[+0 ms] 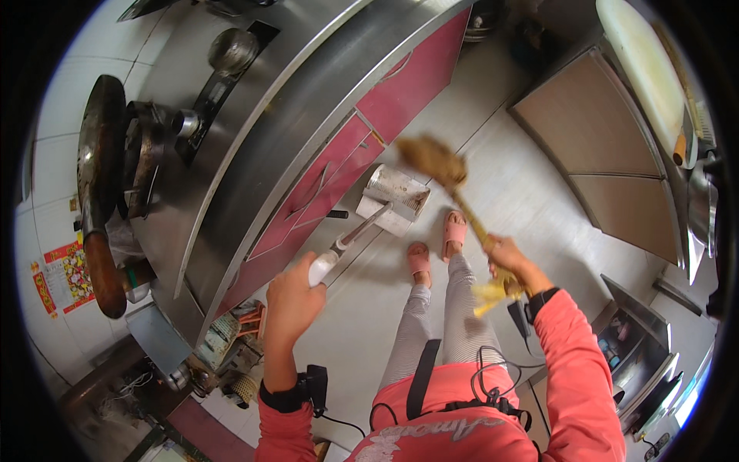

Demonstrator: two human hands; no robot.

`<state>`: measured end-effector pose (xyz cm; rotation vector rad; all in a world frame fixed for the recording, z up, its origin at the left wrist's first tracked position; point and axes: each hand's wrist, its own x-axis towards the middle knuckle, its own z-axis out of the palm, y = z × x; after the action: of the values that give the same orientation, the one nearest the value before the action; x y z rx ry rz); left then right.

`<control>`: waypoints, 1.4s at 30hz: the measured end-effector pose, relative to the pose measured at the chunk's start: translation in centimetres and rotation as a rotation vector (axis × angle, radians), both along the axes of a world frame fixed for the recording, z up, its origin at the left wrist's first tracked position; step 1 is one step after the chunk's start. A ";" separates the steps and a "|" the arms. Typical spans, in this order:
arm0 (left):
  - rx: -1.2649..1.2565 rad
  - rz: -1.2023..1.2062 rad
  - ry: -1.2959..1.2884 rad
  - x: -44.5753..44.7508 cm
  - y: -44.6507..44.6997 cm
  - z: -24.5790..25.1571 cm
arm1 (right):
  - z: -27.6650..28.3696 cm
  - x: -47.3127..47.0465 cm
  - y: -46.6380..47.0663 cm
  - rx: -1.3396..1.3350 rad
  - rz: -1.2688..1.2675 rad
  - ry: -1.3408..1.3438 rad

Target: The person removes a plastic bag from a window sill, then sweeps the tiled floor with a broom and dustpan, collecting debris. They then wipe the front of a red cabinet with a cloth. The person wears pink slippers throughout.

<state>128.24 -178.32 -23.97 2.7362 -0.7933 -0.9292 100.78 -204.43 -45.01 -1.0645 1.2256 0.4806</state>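
Observation:
My left hand grips the white handle end of a long-handled dustpan. The dustpan's pale, dirt-stained scoop rests on the floor in front of the red cabinets. In my right hand is the handle of a straw broom, blurred and slanting up and left from my fist. Its brown head appears beyond the dustpan's right side, seemingly off the floor, though its exact height is hard to judge. Yellow strips hang below my right fist. My feet in pink slippers stand close to the dustpan.
Red cabinets under a steel counter run along the left. A wok and a ladle are on that side. A steel cabinet stands right, with a cutting board above. Pale floor tiles lie between.

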 end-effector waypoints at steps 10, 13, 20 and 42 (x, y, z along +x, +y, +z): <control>0.129 0.007 0.122 -5.1 9.6 1.4 | 9.0 -7.2 -4.2 0.011 -0.177 0.070; 0.134 0.213 0.217 -8.1 13.6 3.5 | 4.5 -4.4 -5.8 0.010 -0.186 -0.061; 0.059 0.600 0.202 -9.8 21.3 3.4 | -9.9 5.3 2.5 -0.113 -0.112 -0.084; 0.158 0.461 0.089 -13.6 31.1 0.1 | 7.8 -18.5 11.4 0.114 -0.294 0.122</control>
<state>114.61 -147.27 -23.85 2.7950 -0.0620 -1.0291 82.30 -193.08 -37.19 -0.7510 1.4185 0.3866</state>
